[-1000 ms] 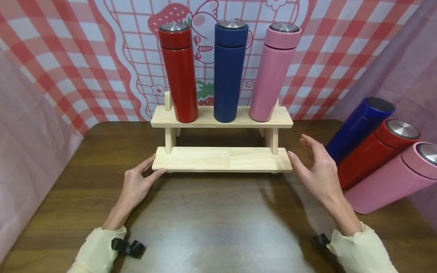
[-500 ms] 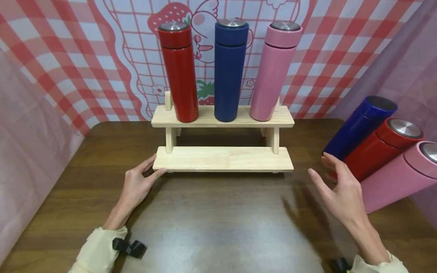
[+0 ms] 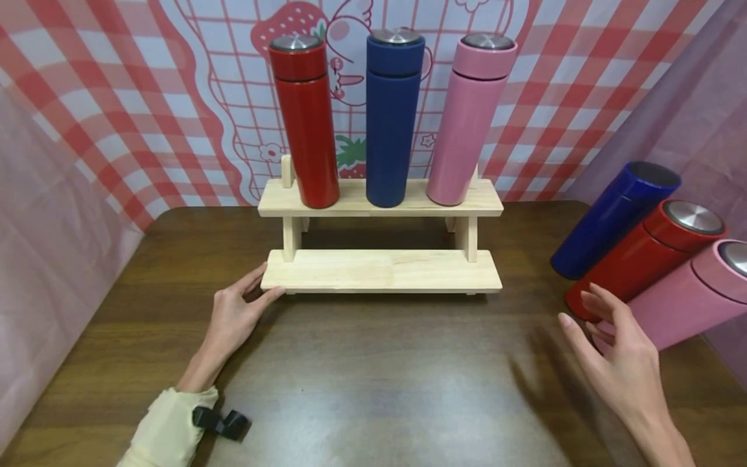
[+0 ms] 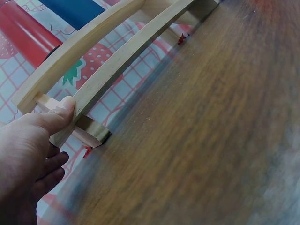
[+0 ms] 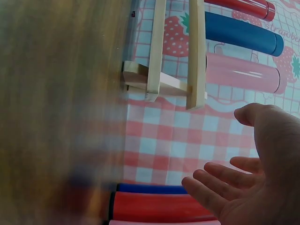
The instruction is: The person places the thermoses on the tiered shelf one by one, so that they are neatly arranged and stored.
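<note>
A two-tier wooden stand [image 3: 379,269] carries a red vacuum flask [image 3: 306,136], a blue flask [image 3: 392,136] and a pink flask [image 3: 469,130], all upright on its upper shelf. My left hand [image 3: 233,321] pinches the left end of the lower shelf; the left wrist view shows the thumb [image 4: 63,112] against the shelf's edge. At the right, my right hand [image 3: 627,366] is spread with nothing in it, overlapping a second red flask [image 3: 644,253] and a second pink flask [image 3: 688,292] in the head view. The right wrist view shows its fingers apart.
A second blue flask [image 3: 613,220] stands behind the red one at the right, and these three form a row. Behind the stand hangs a red-and-white checked cloth [image 3: 560,97]. The wooden tabletop [image 3: 373,376] stretches in front of the lower shelf.
My right hand has left the stand's right end and moved right and nearer, to the row of flasks at the right. My left hand stays on the shelf's left end.
</note>
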`<state>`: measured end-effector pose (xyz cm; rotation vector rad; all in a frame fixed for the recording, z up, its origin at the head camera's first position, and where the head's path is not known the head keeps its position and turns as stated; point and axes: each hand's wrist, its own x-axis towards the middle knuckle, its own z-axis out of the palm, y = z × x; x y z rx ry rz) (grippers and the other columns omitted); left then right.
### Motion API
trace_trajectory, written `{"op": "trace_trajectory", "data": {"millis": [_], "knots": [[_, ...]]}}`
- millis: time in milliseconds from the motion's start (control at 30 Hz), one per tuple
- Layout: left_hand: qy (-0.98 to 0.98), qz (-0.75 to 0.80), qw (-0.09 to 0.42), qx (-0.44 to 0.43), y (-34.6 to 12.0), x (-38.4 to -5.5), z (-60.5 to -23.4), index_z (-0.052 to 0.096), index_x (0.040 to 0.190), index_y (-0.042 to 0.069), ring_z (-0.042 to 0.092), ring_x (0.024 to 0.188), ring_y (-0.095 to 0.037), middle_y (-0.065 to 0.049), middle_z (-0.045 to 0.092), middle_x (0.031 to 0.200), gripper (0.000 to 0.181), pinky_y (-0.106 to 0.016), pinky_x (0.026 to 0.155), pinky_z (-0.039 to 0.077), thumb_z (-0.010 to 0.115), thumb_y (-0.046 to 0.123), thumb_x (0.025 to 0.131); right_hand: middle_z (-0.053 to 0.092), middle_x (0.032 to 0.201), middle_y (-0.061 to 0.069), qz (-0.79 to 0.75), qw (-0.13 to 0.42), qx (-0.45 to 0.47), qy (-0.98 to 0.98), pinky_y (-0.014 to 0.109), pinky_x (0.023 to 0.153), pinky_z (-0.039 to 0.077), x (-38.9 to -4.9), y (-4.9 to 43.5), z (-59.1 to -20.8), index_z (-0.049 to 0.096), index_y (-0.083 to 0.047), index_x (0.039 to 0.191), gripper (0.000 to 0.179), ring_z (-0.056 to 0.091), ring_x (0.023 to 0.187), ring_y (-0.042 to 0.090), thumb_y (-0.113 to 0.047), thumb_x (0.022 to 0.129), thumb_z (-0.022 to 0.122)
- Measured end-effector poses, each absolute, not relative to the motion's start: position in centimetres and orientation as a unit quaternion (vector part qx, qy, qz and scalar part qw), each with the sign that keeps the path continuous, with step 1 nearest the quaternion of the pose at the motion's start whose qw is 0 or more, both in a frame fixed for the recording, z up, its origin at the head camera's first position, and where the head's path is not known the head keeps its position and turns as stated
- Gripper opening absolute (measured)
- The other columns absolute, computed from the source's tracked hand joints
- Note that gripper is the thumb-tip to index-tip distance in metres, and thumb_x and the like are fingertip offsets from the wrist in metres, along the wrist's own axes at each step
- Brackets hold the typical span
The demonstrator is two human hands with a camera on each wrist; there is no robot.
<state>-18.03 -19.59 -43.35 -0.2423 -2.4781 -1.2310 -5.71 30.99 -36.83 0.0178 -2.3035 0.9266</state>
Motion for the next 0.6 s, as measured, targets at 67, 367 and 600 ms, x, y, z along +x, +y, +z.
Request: {"op": "trace_trajectory", "data": {"millis": [67,367,600], "knots": [[-0.877,-0.438,0.180,-0.086,-19.6,-18.0,-43.4,0.061,0.140,-0.004,0.070,0.111,-0.032,-0.021,0.069,0.125,0.059,-0.043,0.087,0.057,0.084,0.018,0.090,0.058,0.122,-0.028,0.358,0.323,0.006,-0.876,0.002,0.086,0.044,-5.3,31.1,-37.0,0.057,0.002,0.143,0.062,0.057,0.101,-0.016,0.008,0.085,0.078],[-0.876,-0.438,0.183,-0.085,-19.6,-18.0,-43.3,0.062,0.140,-0.004,0.070,0.111,-0.031,-0.021,0.069,0.125,0.059,-0.042,0.087,0.057,0.084,0.018,0.090,0.060,0.127,-0.026,0.359,0.336,-0.001,-0.871,0.002,0.081,0.046,-3.8,32.0,-37.2,0.053,0.003,0.146,0.067,0.060,0.102,-0.016,0.016,0.084,0.075],[-0.878,-0.435,0.181,-0.084,-19.6,-18.1,-43.4,0.062,0.140,-0.004,0.070,0.111,-0.032,-0.020,0.069,0.125,0.060,-0.045,0.087,0.056,0.085,0.019,0.090,0.062,0.129,-0.023,0.350,0.375,0.005,-0.858,0.002,0.085,0.044,-2.7,33.7,-37.6,0.055,0.005,0.143,0.063,0.060,0.109,-0.011,0.015,0.085,0.074]]}}
